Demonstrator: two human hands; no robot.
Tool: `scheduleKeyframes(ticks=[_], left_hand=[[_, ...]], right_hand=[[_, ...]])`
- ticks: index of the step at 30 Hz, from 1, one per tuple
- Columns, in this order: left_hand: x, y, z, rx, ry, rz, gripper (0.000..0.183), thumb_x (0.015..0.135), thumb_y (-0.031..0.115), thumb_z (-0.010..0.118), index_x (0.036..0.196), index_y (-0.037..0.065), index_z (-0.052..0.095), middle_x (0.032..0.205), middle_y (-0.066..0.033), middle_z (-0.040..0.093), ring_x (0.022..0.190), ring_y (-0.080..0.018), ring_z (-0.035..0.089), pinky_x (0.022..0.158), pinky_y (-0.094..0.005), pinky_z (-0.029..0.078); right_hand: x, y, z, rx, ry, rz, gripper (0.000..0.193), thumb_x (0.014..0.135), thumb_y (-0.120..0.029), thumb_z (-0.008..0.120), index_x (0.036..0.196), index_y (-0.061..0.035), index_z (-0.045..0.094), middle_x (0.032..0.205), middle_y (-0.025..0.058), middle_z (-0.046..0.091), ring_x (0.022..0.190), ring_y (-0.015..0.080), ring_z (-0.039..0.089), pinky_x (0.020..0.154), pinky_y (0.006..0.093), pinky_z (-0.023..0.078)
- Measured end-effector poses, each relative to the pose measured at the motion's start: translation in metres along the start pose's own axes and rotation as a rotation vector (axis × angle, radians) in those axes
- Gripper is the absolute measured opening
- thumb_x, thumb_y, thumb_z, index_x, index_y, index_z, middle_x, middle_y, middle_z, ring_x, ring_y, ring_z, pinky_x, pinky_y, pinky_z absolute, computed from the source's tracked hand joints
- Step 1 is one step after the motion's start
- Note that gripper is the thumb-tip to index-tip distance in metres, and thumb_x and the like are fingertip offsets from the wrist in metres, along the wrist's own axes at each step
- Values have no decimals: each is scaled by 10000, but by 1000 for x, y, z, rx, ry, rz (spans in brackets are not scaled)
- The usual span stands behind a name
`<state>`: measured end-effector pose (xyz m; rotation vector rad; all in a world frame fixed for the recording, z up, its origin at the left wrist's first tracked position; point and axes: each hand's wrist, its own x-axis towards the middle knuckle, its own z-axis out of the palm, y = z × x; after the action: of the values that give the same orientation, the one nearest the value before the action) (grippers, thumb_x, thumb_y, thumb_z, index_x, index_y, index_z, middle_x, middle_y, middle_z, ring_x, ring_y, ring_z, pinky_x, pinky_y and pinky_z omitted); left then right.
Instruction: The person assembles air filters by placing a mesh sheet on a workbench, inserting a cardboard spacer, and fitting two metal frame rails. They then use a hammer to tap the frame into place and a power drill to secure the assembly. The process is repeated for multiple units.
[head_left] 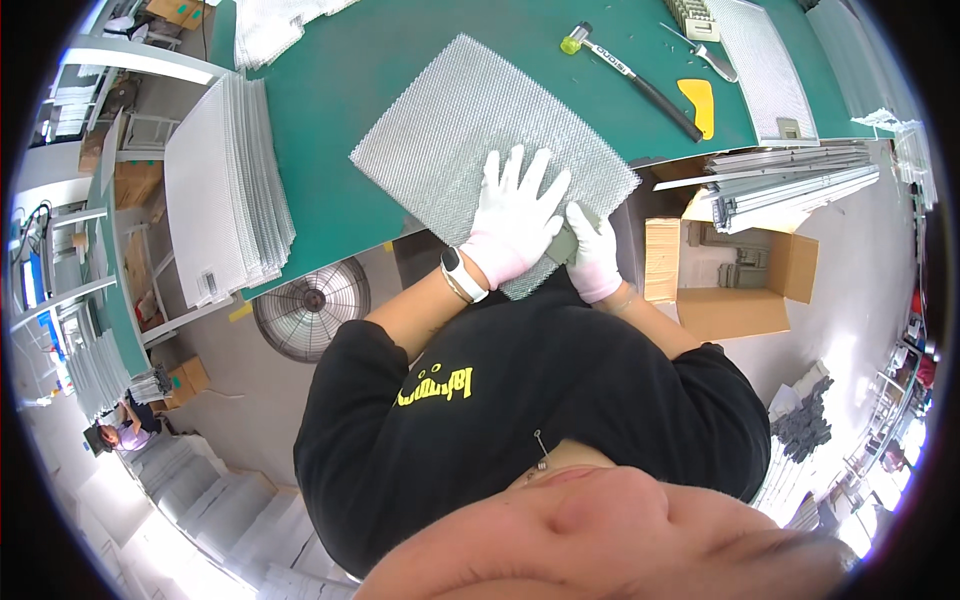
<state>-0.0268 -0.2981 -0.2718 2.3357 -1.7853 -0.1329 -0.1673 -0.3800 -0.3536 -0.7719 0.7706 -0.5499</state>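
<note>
A square sheet of silver metal mesh lies cornerwise on the green table, with its near corner reaching past the edge toward my body. My left hand, in a white glove, rests flat on the mesh with its fingers spread. Beside it my right hand, gloved too, is closed round a small grey-green piece at the mesh's near right edge. Part of that piece is hidden under the fingers, so its exact kind does not show.
On the green table lie a mallet, a yellow scraper and a screwdriver. Mesh sheets are stacked at left. Metal strips jut out at right above an open cardboard box. A floor fan stands below.
</note>
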Motion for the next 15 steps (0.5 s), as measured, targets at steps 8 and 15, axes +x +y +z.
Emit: scheduleKeyframes(ticks=[8,15], left_hand=[[-1,3,-1,-32,13,-21,615,925,366,582,1497,159,485,1551,-213,390,1444,-479,310,1196,-652,155],[0,4,-2,10,-21,-20,619,914,364,587,1492,166,493,1552,-207,393,1446,-468,314,1194,-652,157]], right_hand=[[-2,-13,6,149,-33,114,158,993,-122,648,1131,-50,622,998,14,642,896,111,641,794,293,552],[8,10,0,279,-57,161,316,1053,-283,555,1245,-38,610,1124,65,673,969,148,665,853,326,566]])
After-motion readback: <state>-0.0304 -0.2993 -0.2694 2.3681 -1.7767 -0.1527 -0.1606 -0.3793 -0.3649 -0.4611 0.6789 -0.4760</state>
